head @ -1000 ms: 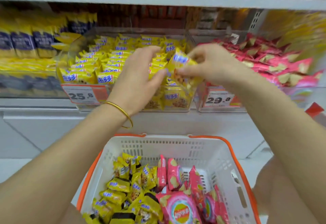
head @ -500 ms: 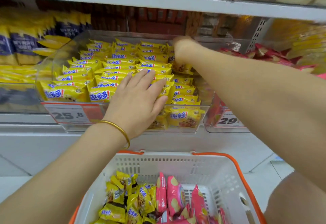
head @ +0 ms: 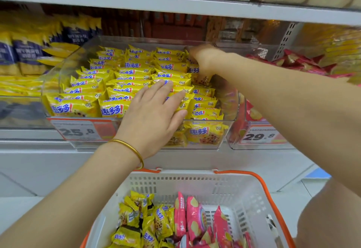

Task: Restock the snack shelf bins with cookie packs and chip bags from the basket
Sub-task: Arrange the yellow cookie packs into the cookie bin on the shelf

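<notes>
Left hand (head: 154, 111) presses flat on the cookie packs (head: 134, 75); right hand (head: 203, 60) digs into the bin (head: 231, 109), grip hidden. Packs seem light, crushable: pinch sealed edges.

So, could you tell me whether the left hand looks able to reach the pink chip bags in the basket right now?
Probably yes. The left hand lies flat on the cookie packs, holding nothing, and the chip bags lie uncovered in the open basket directly below it.
</notes>
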{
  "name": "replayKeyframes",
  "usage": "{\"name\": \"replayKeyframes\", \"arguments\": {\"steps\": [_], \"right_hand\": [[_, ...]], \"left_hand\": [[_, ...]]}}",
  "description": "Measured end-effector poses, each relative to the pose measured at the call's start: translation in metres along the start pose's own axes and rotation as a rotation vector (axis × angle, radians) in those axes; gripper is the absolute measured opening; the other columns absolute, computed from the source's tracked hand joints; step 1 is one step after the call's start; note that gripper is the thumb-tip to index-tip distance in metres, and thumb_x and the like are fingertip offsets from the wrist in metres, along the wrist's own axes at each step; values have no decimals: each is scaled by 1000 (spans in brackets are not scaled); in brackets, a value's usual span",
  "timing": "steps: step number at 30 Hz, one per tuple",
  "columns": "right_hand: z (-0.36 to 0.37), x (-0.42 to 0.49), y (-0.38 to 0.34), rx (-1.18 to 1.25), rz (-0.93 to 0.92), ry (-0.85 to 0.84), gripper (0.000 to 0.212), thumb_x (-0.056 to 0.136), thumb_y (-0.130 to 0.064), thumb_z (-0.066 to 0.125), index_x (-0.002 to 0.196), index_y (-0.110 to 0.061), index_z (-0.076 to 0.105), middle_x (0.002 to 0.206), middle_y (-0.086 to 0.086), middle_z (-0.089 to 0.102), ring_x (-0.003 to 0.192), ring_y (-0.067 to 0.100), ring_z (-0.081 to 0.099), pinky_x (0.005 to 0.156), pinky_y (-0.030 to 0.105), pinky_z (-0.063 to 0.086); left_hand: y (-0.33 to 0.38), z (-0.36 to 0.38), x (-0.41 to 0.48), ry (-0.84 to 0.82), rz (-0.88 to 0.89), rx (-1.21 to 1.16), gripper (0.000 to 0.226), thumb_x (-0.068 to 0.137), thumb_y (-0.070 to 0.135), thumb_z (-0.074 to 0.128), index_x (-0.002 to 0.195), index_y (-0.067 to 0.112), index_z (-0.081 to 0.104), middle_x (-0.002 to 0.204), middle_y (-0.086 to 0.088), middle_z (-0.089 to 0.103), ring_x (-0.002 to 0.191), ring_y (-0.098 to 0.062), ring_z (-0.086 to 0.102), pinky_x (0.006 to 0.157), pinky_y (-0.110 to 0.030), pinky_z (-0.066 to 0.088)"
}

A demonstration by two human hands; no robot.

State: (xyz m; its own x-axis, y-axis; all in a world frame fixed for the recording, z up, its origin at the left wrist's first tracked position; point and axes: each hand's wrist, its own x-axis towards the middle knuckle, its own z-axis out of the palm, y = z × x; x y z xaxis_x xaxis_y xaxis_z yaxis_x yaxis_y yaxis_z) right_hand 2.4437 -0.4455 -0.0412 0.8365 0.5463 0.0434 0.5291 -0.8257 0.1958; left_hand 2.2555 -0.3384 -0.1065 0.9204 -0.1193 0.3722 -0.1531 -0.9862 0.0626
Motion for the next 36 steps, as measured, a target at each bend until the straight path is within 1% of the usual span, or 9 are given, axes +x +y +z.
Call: {"name": "replayKeyframes", "arguments": {"steps": [4,8,12,17,19,24,27,31,36], "right_hand": [[-33,-46,4,174,15,133,39,84,1,60,122,-5,51,122,14,55,111,31,53,80,32,42],[-46,-139,-3,328,-37,286,31,82,5,53,104,-15,61,97,1,58,89,17,53,73,23,40],[-21,-192,-29,490,-176,-104,19,85,0,55,95,-15,61,84,2,65,61,12,61,61,26,51],[94,-197,-86,467,-282,-583,17,91,-4,52,105,-3,62,92,16,70,64,20,63,48,22,48],[148,-201,-110,433,-342,-700,25,92,-9,53,114,0,61,104,15,69,69,19,57,60,25,45],[247,-221,-151,577,-258,-805,35,93,-29,57,115,-2,53,116,16,57,99,24,53,80,32,42],[280,-238,-168,564,-299,-912,72,85,-42,66,138,-3,35,134,14,49,119,29,50,96,34,44],[301,-249,-181,486,-352,-854,68,80,-36,73,128,-4,37,102,7,55,87,22,53,72,35,49],[282,-218,-141,1174,-8,-979,42,80,-20,71,108,-12,41,89,5,48,63,7,50,53,24,40]], "left_hand": [[-1,-5,-4,50,35,-99,63,89,49,18,133,18,52,141,-8,47,135,-28,35,113,-47,21],[16,-15,-19,234,164,-72,36,92,30,40,106,11,66,110,-8,62,106,-33,54,94,-46,39],[30,-30,-49,213,241,-35,28,92,25,42,95,9,65,96,-9,62,91,-34,55,79,-47,44],[20,-4,-96,-212,203,40,36,87,30,37,89,10,68,90,-8,64,87,-33,57,72,-48,50],[15,8,-114,-362,153,59,42,83,35,34,88,12,69,89,-6,65,86,-32,58,70,-47,52],[7,17,-131,-530,57,48,53,78,42,26,92,15,71,98,-6,67,94,-29,61,75,-46,54],[3,23,-130,-551,51,68,57,78,43,24,94,14,71,99,-7,67,96,-30,60,78,-46,53],[2,33,-127,-598,96,111,64,80,46,17,106,16,67,110,-5,63,106,-28,54,90,-44,46],[6,40,-120,-674,59,81,40,96,38,33,126,24,54,129,2,53,119,-20,45,102,-33,34]]}}
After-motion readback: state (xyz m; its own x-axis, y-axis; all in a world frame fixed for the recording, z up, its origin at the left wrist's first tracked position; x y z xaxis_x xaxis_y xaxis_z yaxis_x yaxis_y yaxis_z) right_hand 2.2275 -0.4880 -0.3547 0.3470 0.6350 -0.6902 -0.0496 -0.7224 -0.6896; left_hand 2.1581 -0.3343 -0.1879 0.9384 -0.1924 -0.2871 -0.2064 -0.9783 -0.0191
